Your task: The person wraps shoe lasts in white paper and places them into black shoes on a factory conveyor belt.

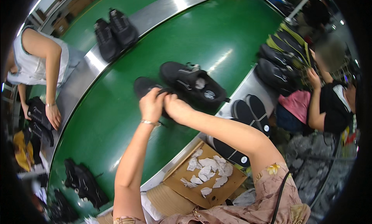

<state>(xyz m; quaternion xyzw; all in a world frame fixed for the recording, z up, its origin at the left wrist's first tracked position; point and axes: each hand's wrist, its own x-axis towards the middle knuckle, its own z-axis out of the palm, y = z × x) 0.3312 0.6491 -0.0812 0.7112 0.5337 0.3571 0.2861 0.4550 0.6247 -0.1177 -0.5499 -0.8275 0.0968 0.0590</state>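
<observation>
A black sneaker (143, 84) lies on the green conveyor belt (120, 119) in front of me, its toe pointing away to the left. Both of my hands are at its top opening, close together. My left hand (151, 106) has its fingers pinched on the upper, and my right hand (176, 108) is closed on it just beside. My hands cover much of this sneaker's rear half. Right behind it rests a second black sneaker (180, 77), with pale crumpled paper (200, 83) inside and a round white label on its insole.
Below the belt edge, a cardboard box (176, 185) holds torn white paper (207, 168). Black sole-shaped pieces (245, 113) lie on the metal rim to the right. More black shoes stand at far left (116, 32) and near left (83, 181). Co-workers handle shoes on both sides.
</observation>
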